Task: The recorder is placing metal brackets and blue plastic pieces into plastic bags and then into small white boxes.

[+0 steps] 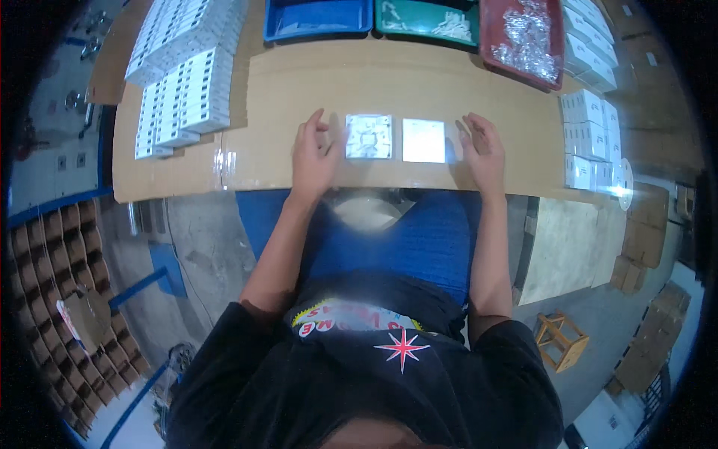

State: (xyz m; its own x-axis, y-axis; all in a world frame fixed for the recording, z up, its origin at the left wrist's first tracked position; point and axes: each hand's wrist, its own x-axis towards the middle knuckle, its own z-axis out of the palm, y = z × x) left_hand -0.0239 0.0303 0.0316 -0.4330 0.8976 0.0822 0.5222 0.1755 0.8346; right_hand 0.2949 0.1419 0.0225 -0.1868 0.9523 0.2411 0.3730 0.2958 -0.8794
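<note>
Two white square pieces lie side by side on the cardboard-covered table. The left one, a square piece with a moulded pattern, shows raised shapes and a round middle. Beside it, a plain square piece has a smooth, bright face. My left hand rests just left of the patterned piece, fingers apart and holding nothing. To the right of the plain piece is my right hand, also open, its fingers loosely curled and apart. A narrow gap separates each hand from the nearer piece.
Stacked white boxes stand at the left, and more white boxes at the right. Along the far edge sit a blue bin, a green bin with small white parts, and a red bin with clear plastic packets.
</note>
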